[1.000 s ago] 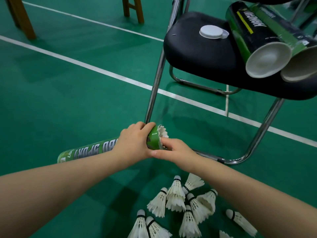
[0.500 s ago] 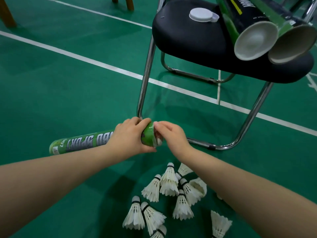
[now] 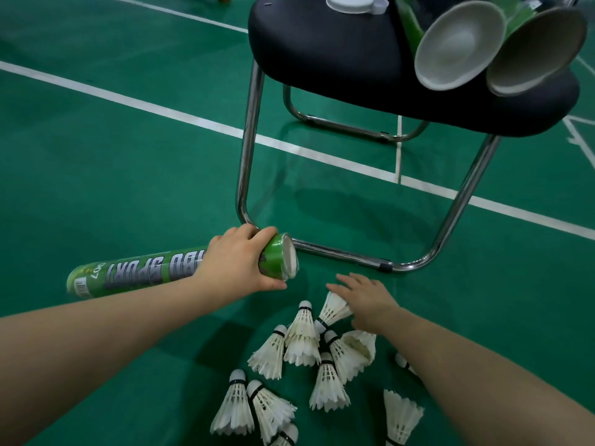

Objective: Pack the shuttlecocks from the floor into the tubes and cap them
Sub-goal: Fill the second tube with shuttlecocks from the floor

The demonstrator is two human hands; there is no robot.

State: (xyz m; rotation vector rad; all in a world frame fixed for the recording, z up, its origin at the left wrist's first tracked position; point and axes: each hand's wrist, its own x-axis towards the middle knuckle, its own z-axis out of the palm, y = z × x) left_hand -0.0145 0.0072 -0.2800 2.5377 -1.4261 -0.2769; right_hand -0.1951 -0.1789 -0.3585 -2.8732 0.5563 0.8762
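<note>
My left hand [image 3: 238,262] grips a green shuttlecock tube [image 3: 135,275] near its open mouth, holding it nearly level above the floor; white feathers show inside the mouth. My right hand [image 3: 367,300] hovers with straight fingers over the far end of a pile of several white shuttlecocks [image 3: 302,342] on the green floor, its palm touching the skirt of one shuttlecock [image 3: 333,309]. Whether the fingers pinch it is hidden.
A black chair [image 3: 354,59] on chrome legs [image 3: 248,149] stands just beyond the hands. On its seat lie two open tubes [image 3: 460,46] and white caps [image 3: 351,1]. White court lines cross the green floor [image 3: 112,156].
My right hand has left the tube mouth, where it pushed a shuttlecock in, and dropped onto the pile. The view has tilted closer to the chair.
</note>
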